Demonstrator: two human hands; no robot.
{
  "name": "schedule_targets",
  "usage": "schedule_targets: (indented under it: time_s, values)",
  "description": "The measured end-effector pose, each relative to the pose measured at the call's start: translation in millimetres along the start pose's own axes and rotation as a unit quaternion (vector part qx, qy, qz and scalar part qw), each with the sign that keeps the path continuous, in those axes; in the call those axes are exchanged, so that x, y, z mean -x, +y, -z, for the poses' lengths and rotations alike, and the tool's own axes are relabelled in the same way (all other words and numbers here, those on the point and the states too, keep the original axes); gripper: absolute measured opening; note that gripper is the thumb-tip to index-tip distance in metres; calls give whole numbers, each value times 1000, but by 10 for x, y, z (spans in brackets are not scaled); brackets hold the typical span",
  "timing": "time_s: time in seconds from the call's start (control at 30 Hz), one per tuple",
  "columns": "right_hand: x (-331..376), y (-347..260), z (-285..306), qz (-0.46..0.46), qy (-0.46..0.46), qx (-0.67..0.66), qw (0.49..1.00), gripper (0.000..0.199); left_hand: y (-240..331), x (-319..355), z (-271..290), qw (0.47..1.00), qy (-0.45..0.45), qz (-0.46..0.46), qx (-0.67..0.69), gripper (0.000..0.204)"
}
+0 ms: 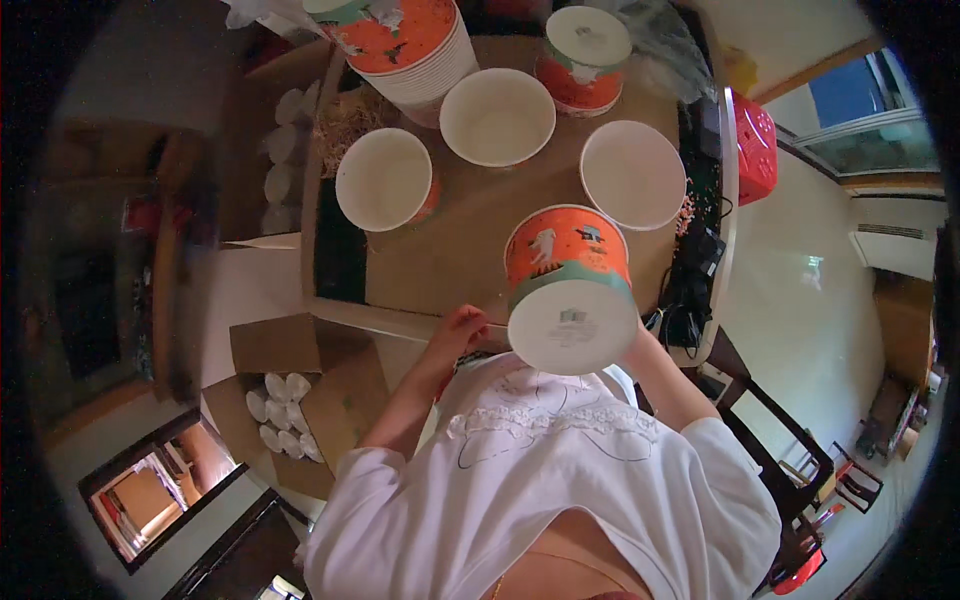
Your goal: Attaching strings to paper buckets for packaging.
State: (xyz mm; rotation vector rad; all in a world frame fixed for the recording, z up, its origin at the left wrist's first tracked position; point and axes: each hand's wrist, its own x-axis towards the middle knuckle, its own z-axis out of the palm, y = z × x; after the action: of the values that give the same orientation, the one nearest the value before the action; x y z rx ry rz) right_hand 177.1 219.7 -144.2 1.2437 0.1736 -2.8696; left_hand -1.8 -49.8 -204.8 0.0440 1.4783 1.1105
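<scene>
A paper bucket [568, 245], orange and green with printed pictures, is tipped with its white round base toward me at the table's near edge. My right hand [640, 345] reaches its right side; the fingers are hidden behind the bucket, which it appears to hold up. Left of the bucket and a little apart from its wall, my left hand [464, 330] has its fingers curled together; whatever lies between them is too small to make out. Beyond, three similar buckets stand mouth up: one at the left [385, 180], one in the middle [497, 117] and one at the right [633, 175].
At the back stand a tall nested stack of buckets [410, 50] and an upside-down bucket [585, 55] beside clear plastic [665, 50]. Dark cables [690, 290] lie along the right edge. A cardboard box [330, 410] with several white cups is below left; a red stool [755, 150] stands right.
</scene>
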Motion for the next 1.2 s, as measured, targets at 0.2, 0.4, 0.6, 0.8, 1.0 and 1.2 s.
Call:
schedule_targets:
  time_s: [0.2, 0.4, 0.6, 0.8, 1.0, 1.2]
  values:
    - [66, -704, -788, 146, -157, 585, 782, 13, 765, 136, -161, 988, 108, -79, 77, 17]
    - [-46, -718, -1491, 283, -278, 794, 460, 4, 1453, 450, -23, 956, 195, -219, 23, 6]
    - [-660, -899, -1493, 336, -354, 834, 258, 6, 1449, 656, -109, 986, 129, -108, 1, 7]
    - [-917, -1045, -1641, 392, -341, 854, 23, 15, 1094, 537, -473, 993, 1, -63, -101, 13]
    - [-229, -747, -1702, 411, -236, 815, 335, 21, 1215, 634, -896, 960, -23, -97, 263, 9]
    - [316, 83, -1099, 55, -272, 605, 746, 15, 1384, 572, -1058, 881, -147, -199, 403, 9]
